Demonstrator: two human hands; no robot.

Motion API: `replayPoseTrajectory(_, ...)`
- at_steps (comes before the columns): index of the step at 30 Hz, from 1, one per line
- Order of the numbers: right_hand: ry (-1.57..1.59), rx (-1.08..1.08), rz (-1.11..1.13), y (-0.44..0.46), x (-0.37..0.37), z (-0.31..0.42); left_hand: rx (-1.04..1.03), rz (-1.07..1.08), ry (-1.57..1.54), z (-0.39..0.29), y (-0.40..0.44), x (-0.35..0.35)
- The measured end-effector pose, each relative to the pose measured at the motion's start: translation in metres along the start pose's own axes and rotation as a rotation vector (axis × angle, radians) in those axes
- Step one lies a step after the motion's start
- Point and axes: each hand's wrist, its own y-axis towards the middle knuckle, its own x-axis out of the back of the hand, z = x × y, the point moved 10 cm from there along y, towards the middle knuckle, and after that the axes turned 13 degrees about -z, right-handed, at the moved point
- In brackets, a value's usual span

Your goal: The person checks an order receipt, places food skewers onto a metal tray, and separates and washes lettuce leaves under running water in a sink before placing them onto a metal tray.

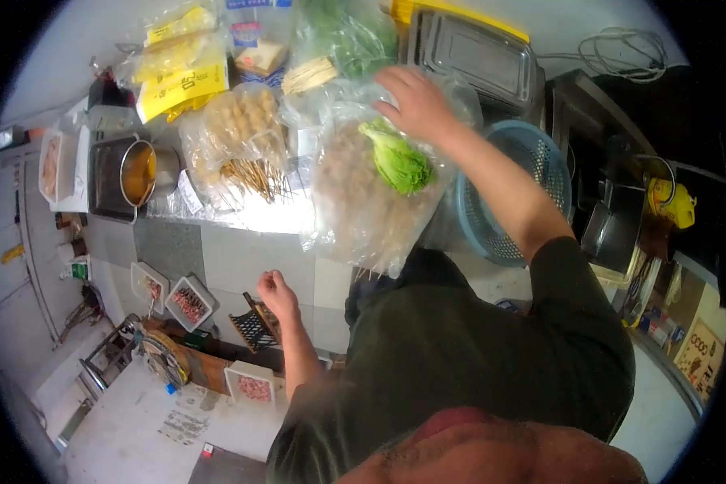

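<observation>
My right hand (415,101) reaches over the counter with its fingers stretched out, at the upper edge of a clear plastic bag (347,185). It looks open; whether it touches the plastic I cannot tell. Just below it, a head of leafy green lettuce (402,165) lies on the bag, which holds pale skewered food with stick ends poking out at the bottom. My left hand (278,294) hangs low beside my body, away from the counter, its fingers curled closed. Nothing shows in it.
A blue plastic basket (469,206) stands right of the bag. Left are bagged skewers (242,129), a metal pot (163,171) and yellow packages (187,87). Stacked metal trays (480,60) sit behind. White tubs of meat (189,302) are lower left.
</observation>
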Motion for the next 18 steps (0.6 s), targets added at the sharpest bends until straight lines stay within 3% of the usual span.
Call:
replayPoseTrajectory(1,-0.101,0.118,-0.051,0.014,-0.003,0.002,-0.016,-0.031,0.011,0.003,0.0,0.002)
replayPoseTrajectory(4,-0.399,0.055,0.567,-0.006,-0.068,-0.046,-0.016,-0.063,-0.062,-0.001,0.0,0.012)
replayPoseTrajectory(6,-0.46,-0.102,1.183,-0.051,-0.088,-0.079,0.007,-0.081,-0.073,0.009,0.004,0.018)
replayPoseTrajectory(9,-0.187,0.013,1.316,-0.067,-0.081,-0.062,0.038,-0.085,0.007,0.03,0.01,0.026)
replayPoseTrajectory(12,-0.234,-0.135,0.806,0.003,-0.082,-0.063,0.037,-0.075,-0.004,0.026,0.013,0.021)
replayPoseTrajectory(14,-0.102,-0.032,0.423,0.046,-0.091,-0.042,0.001,-0.098,-0.03,0.022,0.02,0.017)
replayPoseTrajectory(18,-0.114,0.172,0.248,0.074,-0.155,0.005,-0.096,0.006,0.08,0.017,0.038,0.012)
